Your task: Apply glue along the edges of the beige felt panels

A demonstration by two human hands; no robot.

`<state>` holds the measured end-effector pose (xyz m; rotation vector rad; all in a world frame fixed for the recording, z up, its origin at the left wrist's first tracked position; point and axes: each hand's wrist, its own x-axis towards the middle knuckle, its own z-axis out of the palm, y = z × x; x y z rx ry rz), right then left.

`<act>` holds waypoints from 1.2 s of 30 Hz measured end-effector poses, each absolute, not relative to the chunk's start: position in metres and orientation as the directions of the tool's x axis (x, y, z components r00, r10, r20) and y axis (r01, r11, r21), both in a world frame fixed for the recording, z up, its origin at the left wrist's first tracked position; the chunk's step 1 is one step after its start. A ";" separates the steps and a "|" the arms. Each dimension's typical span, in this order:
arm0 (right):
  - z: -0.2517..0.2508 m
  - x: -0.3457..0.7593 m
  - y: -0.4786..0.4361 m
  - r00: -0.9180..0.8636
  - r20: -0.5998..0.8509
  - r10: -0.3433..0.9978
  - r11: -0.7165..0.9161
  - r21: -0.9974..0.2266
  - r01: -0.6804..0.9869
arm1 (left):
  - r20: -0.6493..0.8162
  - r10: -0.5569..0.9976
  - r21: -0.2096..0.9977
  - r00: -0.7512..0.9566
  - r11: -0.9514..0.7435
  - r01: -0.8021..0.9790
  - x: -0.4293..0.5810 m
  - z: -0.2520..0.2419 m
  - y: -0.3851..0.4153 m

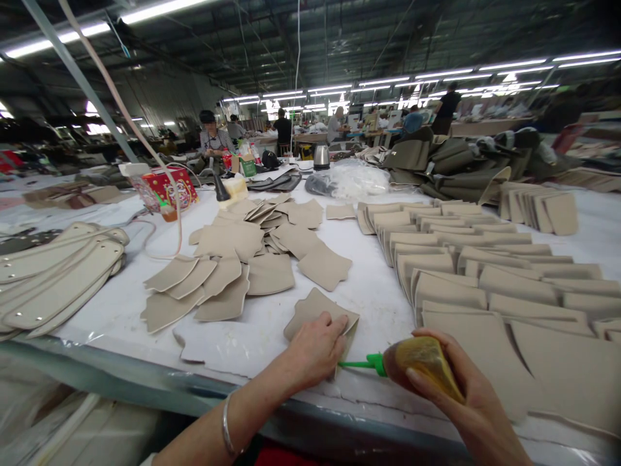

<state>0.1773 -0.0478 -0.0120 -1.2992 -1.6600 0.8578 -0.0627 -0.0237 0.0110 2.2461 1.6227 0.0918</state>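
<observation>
My left hand [315, 349] presses down on a small stack of beige cut pieces [315, 309] near the table's front edge, its fingers curled over them. My right hand [458, 388] is wrapped round a yellow-brown glue bottle [422, 359]. The bottle's green nozzle [359, 365] points left and meets the edge of the stack just under my left fingers. A silver bangle sits on my left wrist.
A loose heap of beige pieces [242, 259] covers the white table [378, 291] at its middle. Overlapping rows of larger beige pieces [485, 272] fill the right side. Long cream panels [53, 278] lie at the left. A red box [167, 188], kettle [321, 156] and other workers are beyond.
</observation>
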 end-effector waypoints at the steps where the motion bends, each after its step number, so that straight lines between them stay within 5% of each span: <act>1: -0.012 0.177 -0.048 -0.115 0.200 0.973 0.230 -0.893 0.386 | -0.165 0.928 0.325 0.333 -0.268 0.907 -0.063 0.011 -0.024; 20: -0.008 0.181 -0.034 -0.045 0.356 0.934 0.326 -0.791 0.518 | -0.137 0.928 0.328 0.346 -0.288 0.900 -0.062 0.008 -0.023; 26: -0.018 0.189 -0.027 -0.208 0.328 0.921 0.389 -0.778 0.493 | -0.155 0.924 0.332 0.350 -0.285 0.899 -0.062 0.008 -0.021; 32: -0.016 0.190 -0.013 -0.045 0.435 0.899 0.383 -0.734 0.561 | -0.153 0.920 0.357 0.361 -0.289 0.888 -0.062 0.008 -0.021; 36: -0.015 0.191 -0.015 -0.169 0.370 0.914 0.401 -0.753 0.522 | -0.141 0.922 0.368 0.361 -0.290 0.883 -0.062 0.009 -0.020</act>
